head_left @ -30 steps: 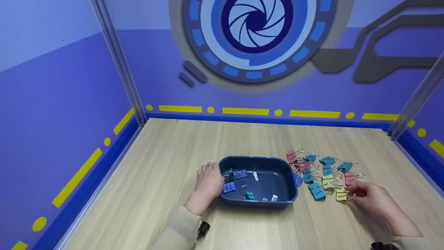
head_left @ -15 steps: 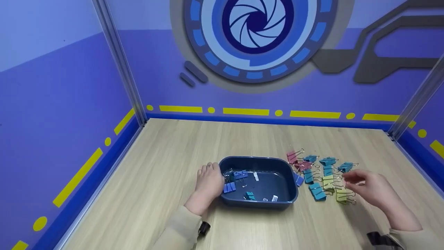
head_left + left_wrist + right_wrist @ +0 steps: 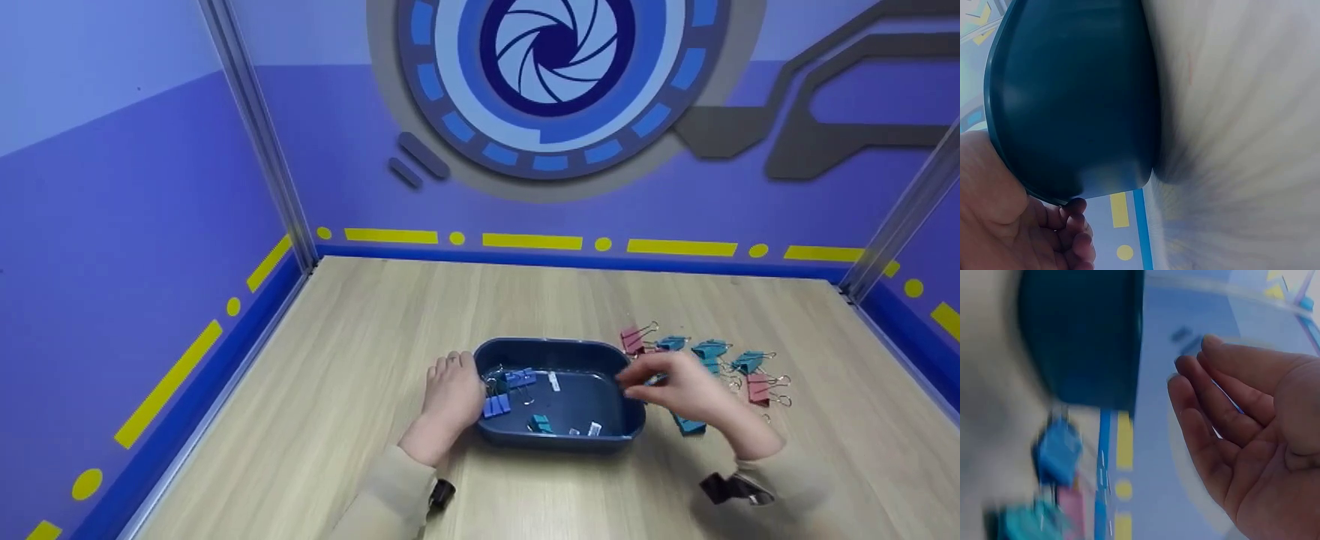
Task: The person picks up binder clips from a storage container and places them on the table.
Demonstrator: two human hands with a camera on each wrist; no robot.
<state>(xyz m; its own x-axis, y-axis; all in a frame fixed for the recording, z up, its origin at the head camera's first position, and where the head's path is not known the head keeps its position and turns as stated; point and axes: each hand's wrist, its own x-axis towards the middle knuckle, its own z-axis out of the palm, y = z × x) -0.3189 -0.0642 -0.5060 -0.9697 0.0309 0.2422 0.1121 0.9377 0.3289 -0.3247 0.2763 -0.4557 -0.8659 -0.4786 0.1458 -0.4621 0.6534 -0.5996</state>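
Note:
A dark blue plastic box [image 3: 555, 442] holds purple-blue binder clips [image 3: 496, 406], a teal clip [image 3: 541, 424] and small white pieces [image 3: 553, 381]. My left hand [image 3: 455, 390] grips its left rim; in the left wrist view the fingers [image 3: 1081, 244] curl at the rim's end. Over the right rim hovers my right hand [image 3: 679, 382]. In the right wrist view this hand [image 3: 1247, 427] is loosely bent, thumb and fingers apart, with nothing between them. A blue clip [image 3: 1058, 450] lies beside the box there. My right hand and forearm hide part of the clip pile in the head view.
Right of the box, pink clips [image 3: 761, 390], teal clips [image 3: 711, 349] and others lie on the wooden table [image 3: 390, 315]. Blue-purple walls [image 3: 150, 225] with metal corner posts [image 3: 259, 135] enclose the table at the back and sides.
My right hand has left the yellow clip it touched at the right, passed the pink clip and moved left to the box's right rim. The left hand and box stay in place.

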